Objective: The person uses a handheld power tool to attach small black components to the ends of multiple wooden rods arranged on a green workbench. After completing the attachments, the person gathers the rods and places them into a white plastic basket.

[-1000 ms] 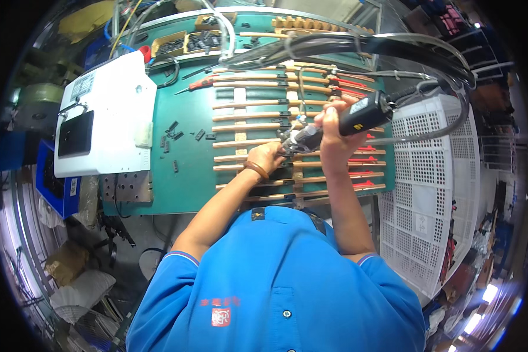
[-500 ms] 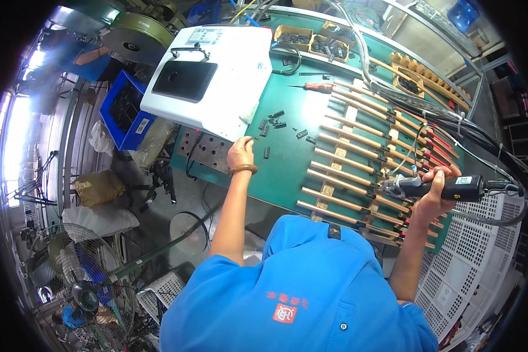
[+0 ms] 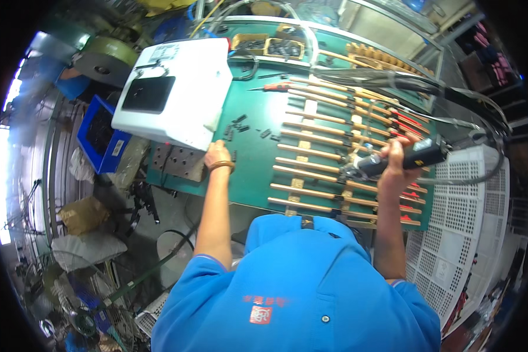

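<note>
Your right hand [image 3: 396,165] is closed around a thick black cylindrical power tool [image 3: 426,156], its silvery front end pointing left, above the middle of a row of slim light-brown wooden rods [image 3: 302,191]. You have those rods lying side by side on the green worktop [image 3: 246,186], with short black fittings [image 3: 337,198] along their middles and red pieces [image 3: 409,209] near their right ends. Whether the tool's tip touches a fitting cannot be told.

Your left hand [image 3: 218,154], below a brown bangle [image 3: 221,165], is at the right edge of a grey metal plate with holes [image 3: 179,162], just beside the lower corner of a white boxy machine [image 3: 196,97]. Its fingers are drawn together; you cannot tell whether they hold anything.

Small black rectangular parts [image 3: 244,127] lie scattered between that hand and the rods. Beyond them rests a red-handled screwdriver [image 3: 278,87]. A white perforated plastic crate [image 3: 452,217] stands to your right.
</note>
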`<state>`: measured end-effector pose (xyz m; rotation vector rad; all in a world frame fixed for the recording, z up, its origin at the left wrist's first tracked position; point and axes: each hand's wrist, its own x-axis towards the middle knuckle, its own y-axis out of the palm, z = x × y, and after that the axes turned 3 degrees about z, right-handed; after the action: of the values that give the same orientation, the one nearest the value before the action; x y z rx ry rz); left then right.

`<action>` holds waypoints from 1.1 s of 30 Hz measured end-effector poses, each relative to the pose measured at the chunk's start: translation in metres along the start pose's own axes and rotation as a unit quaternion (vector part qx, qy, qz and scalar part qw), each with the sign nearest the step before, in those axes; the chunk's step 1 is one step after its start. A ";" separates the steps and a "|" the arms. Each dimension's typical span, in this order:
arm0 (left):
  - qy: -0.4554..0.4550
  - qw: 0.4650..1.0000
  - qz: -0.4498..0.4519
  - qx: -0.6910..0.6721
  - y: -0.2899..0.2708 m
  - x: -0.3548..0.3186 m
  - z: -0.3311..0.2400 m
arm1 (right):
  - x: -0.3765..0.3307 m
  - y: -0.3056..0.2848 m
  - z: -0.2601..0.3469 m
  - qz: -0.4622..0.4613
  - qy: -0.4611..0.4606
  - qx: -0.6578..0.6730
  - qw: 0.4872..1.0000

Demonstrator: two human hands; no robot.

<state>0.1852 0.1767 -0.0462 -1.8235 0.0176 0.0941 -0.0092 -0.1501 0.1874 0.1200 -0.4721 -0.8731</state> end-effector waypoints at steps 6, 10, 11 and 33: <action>0.084 0.992 -0.069 -0.063 -0.029 -0.006 0.000 | 0.006 -0.008 -0.001 0.013 0.043 0.030 0.999; 0.032 0.763 0.228 -0.604 -0.113 -0.077 -0.083 | 0.009 -0.017 0.003 0.024 0.024 -0.006 0.999; 0.019 0.704 0.284 -0.651 -0.108 -0.099 -0.097 | 0.009 -0.014 0.005 0.027 0.026 -0.002 0.999; 0.214 0.728 0.370 -0.536 0.024 -0.200 -0.199 | -0.005 -0.022 0.016 0.056 0.033 0.003 0.998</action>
<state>-0.0049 -0.0293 -0.0045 -2.8461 1.2732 0.2853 -0.0351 -0.1590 0.1937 0.1265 -0.4146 -0.7567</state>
